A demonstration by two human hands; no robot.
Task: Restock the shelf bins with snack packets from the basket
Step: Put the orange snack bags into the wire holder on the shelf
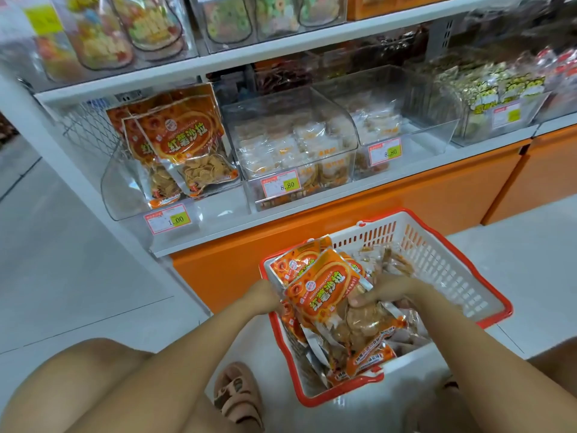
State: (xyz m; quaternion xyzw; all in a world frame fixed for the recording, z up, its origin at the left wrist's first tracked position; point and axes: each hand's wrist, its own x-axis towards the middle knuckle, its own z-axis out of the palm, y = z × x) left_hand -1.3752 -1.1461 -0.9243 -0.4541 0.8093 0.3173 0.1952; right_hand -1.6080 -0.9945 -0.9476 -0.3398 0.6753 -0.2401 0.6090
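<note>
While the person is crouching before it, the white shelf (327, 210) is running across the middle of the view, with an orange base panel (406, 201) under it. Clear bins are standing side by side along its front edge. The leftmost bin (120, 192), at the left end of the shelf, is holding several upright orange packets (187, 135). The middle bin (259, 120) is holding small pale wrapped snacks.

The white basket (437, 260) with a red rim is sitting on the floor just below the shelf's front edge, and many snack packets are lying in it. The top orange snack packet (324, 292) is tilting up near the basket's left rim, with more of the same print behind it.

The left hand (265, 296) is gripping this packet at its left edge; its fingers are going behind the packet and are hidden. The right hand (385, 290) is pinching the right edge, the thumb lying on the front and the fingers curling behind.

Yellow price tags (167, 218) are sitting on the bin fronts.
</note>
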